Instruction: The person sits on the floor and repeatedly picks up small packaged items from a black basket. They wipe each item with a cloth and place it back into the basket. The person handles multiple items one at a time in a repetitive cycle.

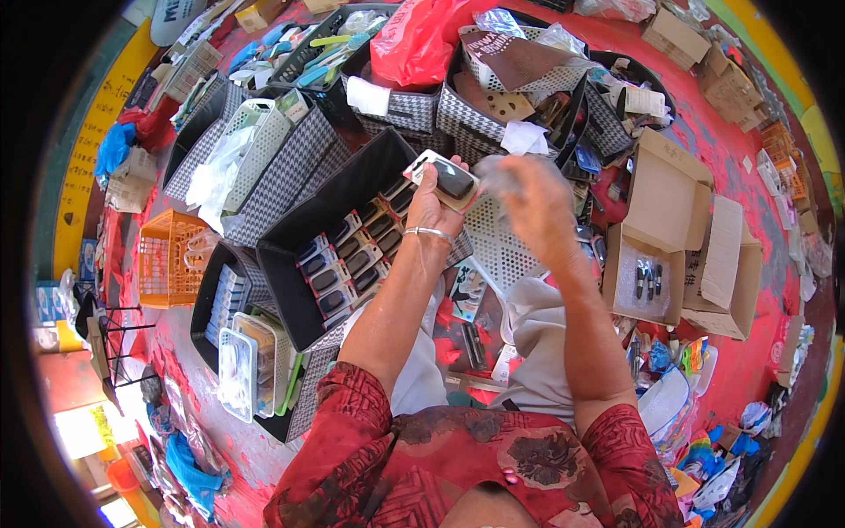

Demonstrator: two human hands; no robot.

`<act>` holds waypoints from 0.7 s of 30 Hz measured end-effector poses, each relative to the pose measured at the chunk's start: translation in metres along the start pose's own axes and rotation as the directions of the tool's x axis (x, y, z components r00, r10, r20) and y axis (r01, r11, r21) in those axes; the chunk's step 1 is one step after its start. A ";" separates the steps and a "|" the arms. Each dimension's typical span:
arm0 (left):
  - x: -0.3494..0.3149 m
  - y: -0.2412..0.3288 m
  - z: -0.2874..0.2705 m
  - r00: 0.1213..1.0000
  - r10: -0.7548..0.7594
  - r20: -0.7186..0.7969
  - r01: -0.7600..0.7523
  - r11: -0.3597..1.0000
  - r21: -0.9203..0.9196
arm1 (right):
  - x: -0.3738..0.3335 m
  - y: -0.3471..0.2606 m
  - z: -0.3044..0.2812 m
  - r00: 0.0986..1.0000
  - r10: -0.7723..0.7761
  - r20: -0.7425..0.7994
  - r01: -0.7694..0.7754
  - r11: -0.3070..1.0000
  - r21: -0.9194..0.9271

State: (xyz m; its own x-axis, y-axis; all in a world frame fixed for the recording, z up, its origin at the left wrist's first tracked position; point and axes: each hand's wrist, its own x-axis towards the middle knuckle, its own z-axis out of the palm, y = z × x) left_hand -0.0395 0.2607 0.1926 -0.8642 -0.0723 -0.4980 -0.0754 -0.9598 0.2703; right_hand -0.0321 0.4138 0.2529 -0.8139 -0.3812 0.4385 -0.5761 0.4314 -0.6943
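head view: the pack [455, 183] is clamped by the left hand [430, 208], slanted lengthwise from far left to near right, with the right hand [539, 207] just right, its fingers too blurred to judge.

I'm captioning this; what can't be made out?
In the head view:
Right hand: motion-blurred; whether it grips anything is unclear.
Left hand: some fingers hidden behind the carded pack.
Red bag: top edge cuts it off; plastic hides any contents.
Dark pieces in the open cardboard box: too small to identify.
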 end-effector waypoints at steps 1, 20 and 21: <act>0.000 0.001 0.000 0.996 -0.057 0.067 0.058 0.998 -0.013 | -0.002 -0.004 0.006 0.989 -0.123 0.081 0.126 0.992 -0.030; 0.003 -0.005 -0.008 0.993 -0.113 0.036 0.107 0.984 0.140 | -0.006 0.004 0.010 0.968 -0.228 0.108 0.236 0.969 -0.067; 0.001 -0.004 -0.008 0.990 -0.123 0.066 0.109 0.978 0.177 | -0.005 0.009 0.012 0.969 -0.227 0.094 0.233 0.971 -0.059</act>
State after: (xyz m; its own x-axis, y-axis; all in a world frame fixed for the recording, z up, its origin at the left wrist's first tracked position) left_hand -0.0363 0.2628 0.1846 -0.8792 0.0639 -0.4721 -0.2561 -0.8989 0.3554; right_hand -0.0318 0.4102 0.2378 -0.6511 -0.5440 0.5293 -0.7533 0.3779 -0.5382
